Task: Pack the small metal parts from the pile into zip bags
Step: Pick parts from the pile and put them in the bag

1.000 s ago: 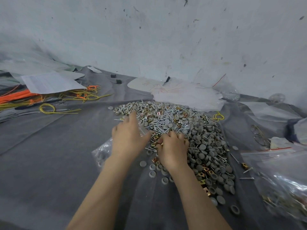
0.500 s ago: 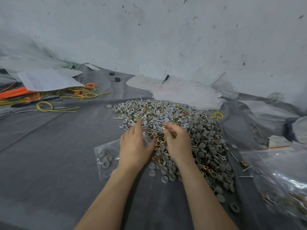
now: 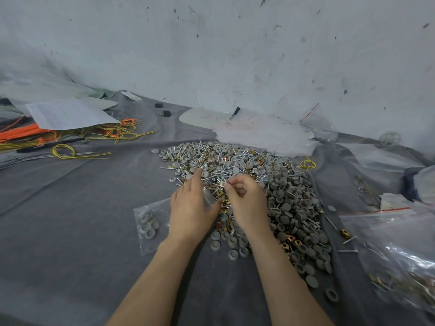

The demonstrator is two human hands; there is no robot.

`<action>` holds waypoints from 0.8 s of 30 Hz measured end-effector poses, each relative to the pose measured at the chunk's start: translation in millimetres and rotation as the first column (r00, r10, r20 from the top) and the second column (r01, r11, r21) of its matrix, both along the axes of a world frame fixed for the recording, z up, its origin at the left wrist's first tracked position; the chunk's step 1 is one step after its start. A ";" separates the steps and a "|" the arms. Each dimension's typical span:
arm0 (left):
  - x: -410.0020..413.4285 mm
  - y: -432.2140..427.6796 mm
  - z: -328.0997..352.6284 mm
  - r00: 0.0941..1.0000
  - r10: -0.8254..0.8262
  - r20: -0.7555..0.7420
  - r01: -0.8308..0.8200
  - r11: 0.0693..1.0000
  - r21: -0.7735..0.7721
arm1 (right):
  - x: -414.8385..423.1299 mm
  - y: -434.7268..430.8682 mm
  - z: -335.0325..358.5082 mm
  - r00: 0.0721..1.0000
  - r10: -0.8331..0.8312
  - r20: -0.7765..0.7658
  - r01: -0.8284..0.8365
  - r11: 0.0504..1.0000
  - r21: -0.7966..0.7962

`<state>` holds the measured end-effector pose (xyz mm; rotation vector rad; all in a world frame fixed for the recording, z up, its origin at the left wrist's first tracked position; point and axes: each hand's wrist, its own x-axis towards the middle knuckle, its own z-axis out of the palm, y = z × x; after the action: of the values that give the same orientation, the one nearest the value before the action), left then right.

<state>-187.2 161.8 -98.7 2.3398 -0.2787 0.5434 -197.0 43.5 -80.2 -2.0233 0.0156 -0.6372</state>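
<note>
The pile (image 3: 284,184) of screws, grey caps and brass clips lies on the cloth-covered desk (image 3: 70,231). Over its near edge the right hand (image 3: 247,204), fingers curled, pinches a small metal part (image 3: 223,184). Just left, the left hand (image 3: 193,210) grips the mouth of a zip bag (image 3: 150,225) holding a few caps.

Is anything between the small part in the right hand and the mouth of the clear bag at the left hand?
Nothing visible. The right hand pinches a small shiny metal part right beside the clear plastic zip bag, whose mouth the left hand holds and partly hides.
</note>
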 end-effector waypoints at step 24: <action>-0.8 -0.5 0.1 1.000 0.017 0.006 -0.016 1.000 -0.020 | -1.9 7.3 -10.0 0.944 -0.250 -0.214 0.040 0.732 -0.680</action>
<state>-188.0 161.3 -98.6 2.3238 -0.2560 0.5588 -198.9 50.8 -90.2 -2.8399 0.1441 -0.4633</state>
